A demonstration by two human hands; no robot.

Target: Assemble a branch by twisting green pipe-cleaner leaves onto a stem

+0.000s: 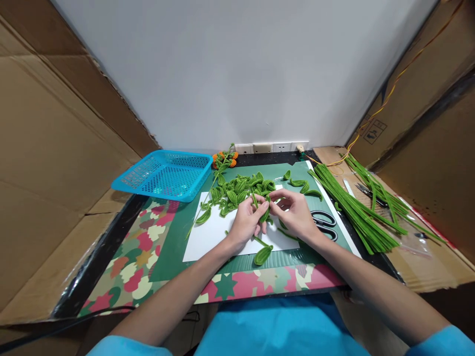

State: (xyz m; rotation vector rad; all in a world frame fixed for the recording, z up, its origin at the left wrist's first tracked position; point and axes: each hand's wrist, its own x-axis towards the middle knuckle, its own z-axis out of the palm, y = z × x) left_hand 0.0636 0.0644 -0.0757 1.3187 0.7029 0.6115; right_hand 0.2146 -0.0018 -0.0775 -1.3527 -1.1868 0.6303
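Fingers (pixel 279 194) of our left hand (pixel 245 221) and right hand (pixel 295 212) are pinching a green leaf (pixel 264 214) over the white paper (pixel 202 247), leaf pile (pixel 237 188) just behind, scissors (pixel 326 226) right by our right wrist.

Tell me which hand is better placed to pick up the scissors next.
Probably the right hand: the handles of the scissors show just beside its wrist. The left hand is farther off, holding a green leaf piece on the other side.
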